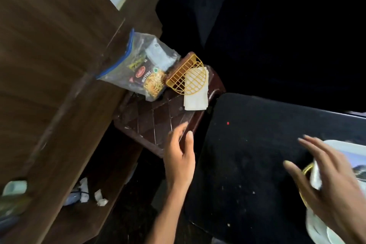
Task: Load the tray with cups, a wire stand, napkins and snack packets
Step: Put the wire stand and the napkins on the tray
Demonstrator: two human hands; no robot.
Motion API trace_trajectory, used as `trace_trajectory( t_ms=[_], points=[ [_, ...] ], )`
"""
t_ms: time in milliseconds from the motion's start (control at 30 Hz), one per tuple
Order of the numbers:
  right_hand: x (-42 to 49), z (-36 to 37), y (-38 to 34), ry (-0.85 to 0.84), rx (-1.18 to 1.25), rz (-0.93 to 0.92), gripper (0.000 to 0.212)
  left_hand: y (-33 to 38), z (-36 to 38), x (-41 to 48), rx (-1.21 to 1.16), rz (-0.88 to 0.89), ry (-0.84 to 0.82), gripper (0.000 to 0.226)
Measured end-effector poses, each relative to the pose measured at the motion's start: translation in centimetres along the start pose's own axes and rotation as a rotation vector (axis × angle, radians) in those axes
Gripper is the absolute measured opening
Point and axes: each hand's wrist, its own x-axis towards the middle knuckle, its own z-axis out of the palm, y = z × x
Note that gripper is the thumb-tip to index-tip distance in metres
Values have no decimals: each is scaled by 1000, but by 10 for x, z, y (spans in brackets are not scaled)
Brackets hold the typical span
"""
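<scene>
A dark brown tray [158, 123] with a diamond pattern rests between a wooden desk and a black table. At its far end lies a clear zip bag of snack packets [146, 71]. Beside the bag a yellow wire stand [188, 77] lies tilted over white napkins [196, 97]. My left hand [179, 154] is at the tray's near rim with thumb and fingers apart and nothing in it. My right hand [332, 180] hovers with fingers spread over white cups [315, 178] with a gold handle at the lower right. The cups are blurred and partly hidden by the hand.
A white rimmed dish [340, 145] sits at the right edge on the black table [247, 154]. The wooden desk [49, 65] fills the left side. Scraps of white paper [99, 198] lie on the lower shelf. The background is dark.
</scene>
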Motion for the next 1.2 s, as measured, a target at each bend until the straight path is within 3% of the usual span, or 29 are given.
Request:
trace_trajectory(
  t_ms=[200, 300, 467, 667, 967, 1067, 1200],
  points=[
    [69, 65, -84, -207, -240, -77, 90, 12, -9, 96, 664, 552, -79, 51],
    [96, 96, -110, -256, -285, -101, 94, 21, -3, 140, 877, 623, -176, 65],
    [129, 128, -136, -291, -350, -113, 92, 28, 12, 192, 1033, 624, -256, 75],
    [148, 146, -139, -303, -338, -74, 91, 26, 26, 217, 1020, 595, -316, 92],
    [147, 135, -137, -252, -229, -74, 83, 27, 22, 222, 850, 667, -208, 101],
    [141, 116, -140, -109, -31, -9, 73, 36, 9, 207, 676, 638, -113, 97],
    [127, 80, -136, 42, 453, 247, 54, 52, -2, 163, 263, 466, -105, 89]
  ],
)
